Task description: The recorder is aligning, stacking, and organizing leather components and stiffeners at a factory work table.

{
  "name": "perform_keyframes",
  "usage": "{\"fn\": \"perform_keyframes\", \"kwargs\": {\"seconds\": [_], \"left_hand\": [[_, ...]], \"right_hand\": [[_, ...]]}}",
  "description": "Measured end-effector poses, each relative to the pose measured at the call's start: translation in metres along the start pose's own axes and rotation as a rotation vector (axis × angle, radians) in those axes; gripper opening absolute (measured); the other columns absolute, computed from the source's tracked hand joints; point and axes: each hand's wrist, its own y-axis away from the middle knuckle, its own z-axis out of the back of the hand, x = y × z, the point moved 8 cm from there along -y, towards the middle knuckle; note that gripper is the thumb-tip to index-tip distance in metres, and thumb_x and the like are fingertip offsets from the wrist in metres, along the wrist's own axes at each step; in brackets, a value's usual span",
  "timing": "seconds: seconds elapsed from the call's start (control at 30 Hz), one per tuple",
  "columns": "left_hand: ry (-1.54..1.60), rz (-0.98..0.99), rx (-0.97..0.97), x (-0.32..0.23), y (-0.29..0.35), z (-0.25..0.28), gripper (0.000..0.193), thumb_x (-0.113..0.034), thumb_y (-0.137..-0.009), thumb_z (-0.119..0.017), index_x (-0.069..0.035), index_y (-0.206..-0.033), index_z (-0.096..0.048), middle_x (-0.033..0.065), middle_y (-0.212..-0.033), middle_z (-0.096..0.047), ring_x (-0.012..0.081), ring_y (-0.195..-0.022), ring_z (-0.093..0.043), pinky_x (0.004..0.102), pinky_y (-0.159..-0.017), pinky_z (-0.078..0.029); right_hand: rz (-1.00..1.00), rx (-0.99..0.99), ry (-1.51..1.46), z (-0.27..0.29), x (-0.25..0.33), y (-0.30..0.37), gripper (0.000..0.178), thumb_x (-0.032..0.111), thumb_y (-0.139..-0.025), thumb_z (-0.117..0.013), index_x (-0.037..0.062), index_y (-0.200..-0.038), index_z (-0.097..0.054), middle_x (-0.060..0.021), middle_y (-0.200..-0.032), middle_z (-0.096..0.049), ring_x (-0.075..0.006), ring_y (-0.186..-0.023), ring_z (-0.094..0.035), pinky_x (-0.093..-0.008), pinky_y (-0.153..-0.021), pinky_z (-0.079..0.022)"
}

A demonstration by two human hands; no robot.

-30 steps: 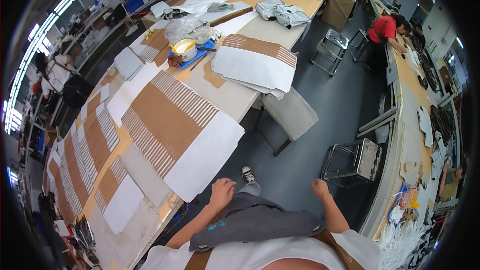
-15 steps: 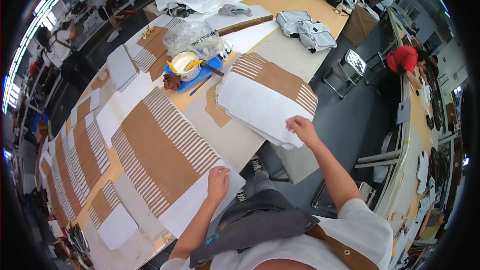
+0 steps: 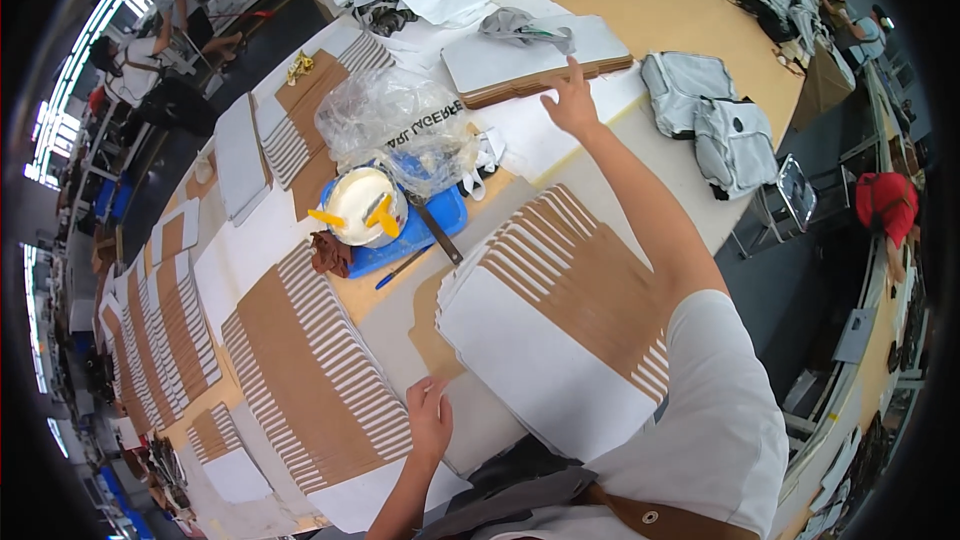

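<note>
My right hand is stretched far across the table, fingers spread, at the near edge of a stack of brown sheets with a white top. Nothing shows in it. Whether the fingertips touch the stack I cannot tell. My left hand, loosely bent with the fingers apart, holds nothing visible over the table. It is between two fanned stacks of brown-and-white panels: the left stack with its striped overlapping edges, and the right stack. My right forearm passes over the right stack's far side.
A white tub of pale paste with yellow spreaders stands on a blue tray, beside a crumpled clear plastic bag. A blue pen lies nearby. Grey bags rest at the right. More fanned panels lie far left.
My right hand has swung forward from the right stack's near edge to the far white-topped stack. My body has leaned in over the table. My left hand stays near the left stack.
</note>
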Motion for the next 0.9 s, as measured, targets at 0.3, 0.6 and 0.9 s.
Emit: {"fn": "perform_keyframes", "kwargs": {"seconds": [0.3, 0.6, 0.9], "left_hand": [[-0.110, 0.096, -0.008, -0.027, -0.024, 0.009, 0.025, 0.007, -0.073, -0.057, -0.004, -0.096, -0.061, 0.0132, -0.101, -0.053, 0.0283, -0.088, -0.050, 0.0361, -0.075, -0.043], [-0.021, -0.124, -0.177, -0.082, -0.141, 0.020, 0.041, 0.003, -0.069, -0.064, -0.002, -0.109, -0.056, 0.0147, -0.111, -0.051, 0.0323, -0.100, -0.049, 0.0373, -0.083, -0.043], [0.231, 0.094, -0.257, -0.088, -0.200, 0.019, 0.024, 0.002, -0.068, -0.061, -0.001, -0.091, -0.059, 0.0134, -0.083, -0.062, 0.0284, -0.078, -0.060, 0.0344, -0.070, -0.046]], "right_hand": [[-0.021, 0.086, 0.216, -0.078, -0.097, -0.133, 0.028, 0.016, -0.076, -0.061, 0.0114, -0.103, -0.065, -0.0190, -0.140, -0.028, -0.0376, -0.095, -0.057, -0.0408, -0.088, -0.046], [0.497, 0.032, -0.644, 0.063, 0.069, -0.017, 0.014, 0.005, -0.082, -0.058, 0.0038, -0.093, -0.066, -0.0127, -0.074, -0.058, -0.0221, -0.065, -0.054, -0.0297, -0.059, -0.043], [0.011, 0.703, -1.439, 0.053, 0.116, 0.065, 0.023, 0.015, -0.088, -0.051, -0.0005, -0.104, -0.058, -0.0144, -0.111, -0.054, -0.0196, -0.090, -0.058, -0.0292, -0.078, -0.047]]}}
